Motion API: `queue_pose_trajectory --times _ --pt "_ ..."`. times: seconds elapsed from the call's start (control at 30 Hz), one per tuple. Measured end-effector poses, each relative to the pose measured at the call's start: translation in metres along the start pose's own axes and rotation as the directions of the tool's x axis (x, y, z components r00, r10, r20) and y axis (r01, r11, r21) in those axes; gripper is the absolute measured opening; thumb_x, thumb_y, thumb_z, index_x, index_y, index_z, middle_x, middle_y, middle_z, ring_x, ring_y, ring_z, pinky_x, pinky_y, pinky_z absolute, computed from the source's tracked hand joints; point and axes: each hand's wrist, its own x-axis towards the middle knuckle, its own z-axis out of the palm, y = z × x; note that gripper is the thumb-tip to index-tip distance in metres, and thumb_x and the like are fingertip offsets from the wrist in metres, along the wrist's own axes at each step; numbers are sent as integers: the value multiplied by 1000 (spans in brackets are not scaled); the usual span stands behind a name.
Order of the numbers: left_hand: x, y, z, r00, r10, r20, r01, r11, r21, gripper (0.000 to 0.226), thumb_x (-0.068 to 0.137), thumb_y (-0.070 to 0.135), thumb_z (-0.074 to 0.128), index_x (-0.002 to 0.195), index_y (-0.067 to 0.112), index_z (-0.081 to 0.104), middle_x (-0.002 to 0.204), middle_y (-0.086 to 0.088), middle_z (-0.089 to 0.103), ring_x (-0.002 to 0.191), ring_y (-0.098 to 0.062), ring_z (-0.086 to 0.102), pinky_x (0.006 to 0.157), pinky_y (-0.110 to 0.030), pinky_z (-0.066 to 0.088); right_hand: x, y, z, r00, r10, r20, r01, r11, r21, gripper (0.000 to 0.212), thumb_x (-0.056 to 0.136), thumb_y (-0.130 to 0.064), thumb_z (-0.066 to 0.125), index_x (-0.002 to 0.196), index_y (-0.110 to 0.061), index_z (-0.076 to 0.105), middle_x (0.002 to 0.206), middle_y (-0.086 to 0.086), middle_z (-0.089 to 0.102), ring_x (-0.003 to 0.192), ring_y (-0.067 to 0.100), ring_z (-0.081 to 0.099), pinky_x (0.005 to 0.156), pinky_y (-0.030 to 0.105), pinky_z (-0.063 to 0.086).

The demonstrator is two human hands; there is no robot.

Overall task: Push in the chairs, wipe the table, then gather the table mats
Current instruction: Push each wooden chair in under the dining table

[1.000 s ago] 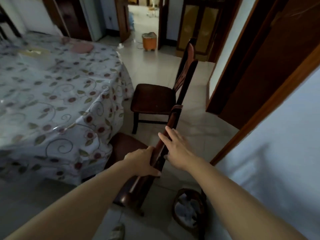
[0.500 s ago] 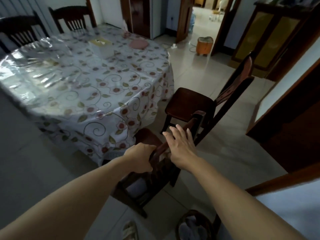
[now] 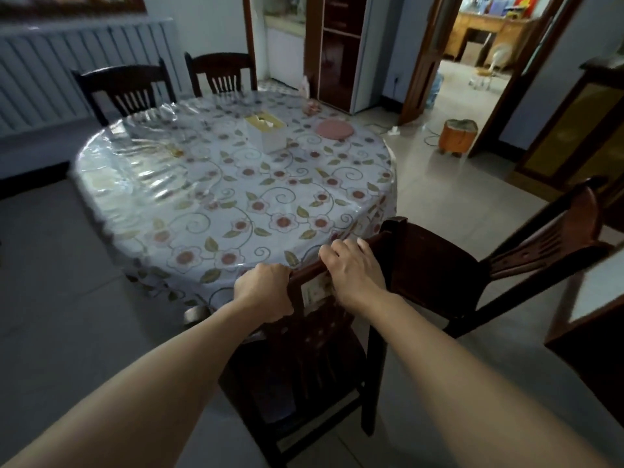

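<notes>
Honestly, the biggest worry is the round table [image 3: 135, 184] itself, filling the middle of the frame: its flowered cloth under a clear plastic cover hangs low at the near edge, and if the near chair [image 3: 314, 349] is shoved hard, its seat could catch that hem and drag the cover, and the things on it, askew. That chair stands at lower centre, its top rail right against the table edge. The left hand [image 3: 263, 292] is clenched round the rail, and the right hand [image 3: 354, 271] has its fingers curled over the same rail just beside it. The second risk I'd guess at is the pulled-out chair [image 3: 456, 275] at right, whose seat sits just beside the right hand; a sideways swing could knock the two together.

Counting, largest down: one table; four chairs, two of them at upper left, tucked close; one tissue box [image 3: 266, 133] near the table's middle; one pink round mat [image 3: 334, 129] toward its far right edge; nothing I'd call a wiping cloth in view
</notes>
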Motion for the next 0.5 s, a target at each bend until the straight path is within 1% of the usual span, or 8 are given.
queue_pose_trajectory --times 0.07,0.13,0.2,0.23,0.27,0.33,0.43,0.5 --pt "11 -8 -7 998 -38 -49 38 999 2 32 69 28 76 98 23 61 84 0 55 86 -24 61 60 -31 42 28 4 -6 997 -53 48 55 997 -48 39 88 -12 52 126 -17 45 129 4 47 126 24 36 113 40 19" --pt "23 -16 -12 994 -68 -83 68 998 1 36 66 31 78 97 23 61 85 0 58 86 -25 61 62 -32 45 56 10 -11 989 -101 104 107 993 -55 29 84 -21 60 112 -20 53 118 2 55 118 23 45 106 38 26" --pt "38 -26 -16 988 -109 -112 109 994 -5 40 62 35 80 95 24 62 90 0 63 87 -24 62 65 -33 48 86 16 -14 975 -168 149 175 984 -38 22 79 -19 65 99 -19 54 105 1 58 105 24 53 94 36 35" --pt "45 -31 -19 981 -141 -132 141 990 -3 41 61 38 81 95 24 62 91 0 64 87 -23 61 66 -34 48 101 18 -15 964 -207 168 214 976 -26 23 78 -17 67 93 -19 51 99 1 58 100 24 56 85 35 38" --pt "51 -37 -23 973 -169 -154 172 985 4 42 61 41 80 94 24 61 91 1 64 88 -22 61 67 -34 46 114 20 -16 954 -244 175 250 968 -16 27 75 -18 71 88 -19 47 93 0 55 95 24 57 74 34 38" --pt "60 -50 -32 962 -211 -175 217 976 13 44 62 43 80 96 26 58 92 2 62 90 -22 60 67 -33 41 142 22 -16 926 -333 179 338 941 0 41 68 -28 78 84 -20 41 86 -1 52 87 23 57 65 33 35" --pt "66 -66 -40 965 -224 -138 228 973 16 44 63 40 79 98 28 56 95 4 63 96 -21 59 68 -32 38 170 29 -11 877 -448 174 453 891 14 51 61 -47 81 83 -22 42 81 -4 52 78 19 52 63 31 33" --pt "72 -71 -43 953 -268 -141 274 962 18 46 61 41 79 100 30 58 98 4 64 98 -22 59 69 -33 39 186 34 -8 842 -508 180 511 859 30 53 61 -52 80 81 -24 40 77 -6 48 73 18 48 62 31 34"
